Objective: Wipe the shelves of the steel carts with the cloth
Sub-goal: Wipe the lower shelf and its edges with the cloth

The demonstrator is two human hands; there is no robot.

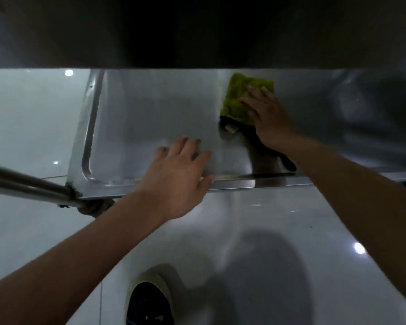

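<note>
Flatly, the right hand (266,118) is pressed on the cloth (240,99), its fingers straight and spread over the cloth's right half, nothing gripped. The cloth, yellow-green with a dark edge, is laid on the shelf (150,113) toward the far edge, right of the middle; its long axis runs from the near edge to the far edge, tilted slightly right. A small pale tag (231,129) is seen at the cloth's near end, but no writing on it can be read. The left hand (181,170) is rested open on the shelf's near edge, fingers extended, the thumb over the lip. A steel tube (28,184) is joined at the shelf's near left corner. The far part of the shelf is hidden under a dark upper shelf (197,31). A blurred shoe (150,299) is made out on the glossy floor (267,231), cut off at the bottom.
</note>
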